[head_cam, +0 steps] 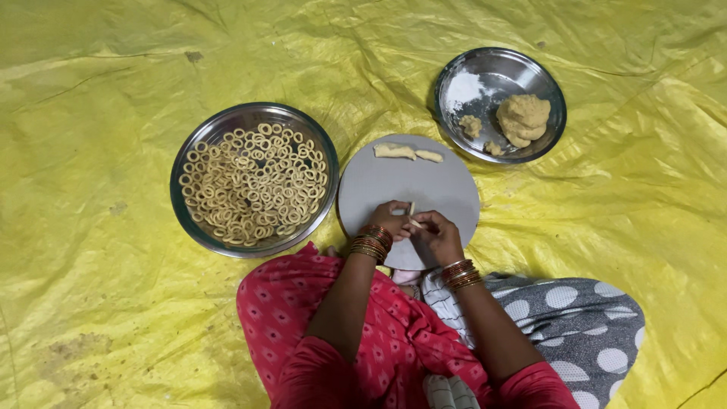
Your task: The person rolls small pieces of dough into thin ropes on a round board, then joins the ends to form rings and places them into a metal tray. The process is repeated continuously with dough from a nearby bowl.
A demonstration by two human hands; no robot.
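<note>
Soft, even light falls from overhead, bright enough across the yellow sheet (113,303). Creases catch a mild sheen, and the steel plates (454,83) glint at their rims. Shadows stay faint. Fine detail looks slightly soft, perhaps from compression.

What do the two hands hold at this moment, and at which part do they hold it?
Both hands, left hand and right hand, pinch a thin pale strip of dough between their fingers, apparently near its ends, above the round grey board.
</note>
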